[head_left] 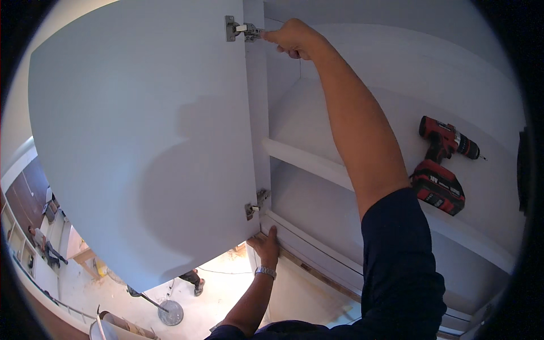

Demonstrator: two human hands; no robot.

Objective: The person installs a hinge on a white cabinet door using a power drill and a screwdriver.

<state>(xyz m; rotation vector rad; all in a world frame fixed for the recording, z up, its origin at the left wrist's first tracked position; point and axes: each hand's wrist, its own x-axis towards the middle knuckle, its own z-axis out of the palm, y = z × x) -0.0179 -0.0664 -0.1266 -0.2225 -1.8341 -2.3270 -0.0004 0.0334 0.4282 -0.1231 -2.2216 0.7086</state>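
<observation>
Cabinet: A pale, shelved cabinet (487, 102) spans the right side of the view.
Door: A broad, pale door panel (124, 136) stands open at left, bearing two metal hinges.
Drill: A red-and-black cordless drill (439, 144) lies inside the cabinet, right of the person's right forearm; pale printing marks its battery.
Right hand: Raised high, the right hand (296, 39) curls its fingers, a fingertip touching the upper hinge; whether it pinches or presses cannot be told.
Left hand: Low, the left hand (266, 247) is partly open at the door's bottom corner, just below the lower hinge (255, 207); any grip cannot be told.
Upper hinge: Immediately left of the right hand, the nearer one, the upper hinge (243, 29) runs lengthwise from door toward cabinet; no lettering is legible on it.
</observation>
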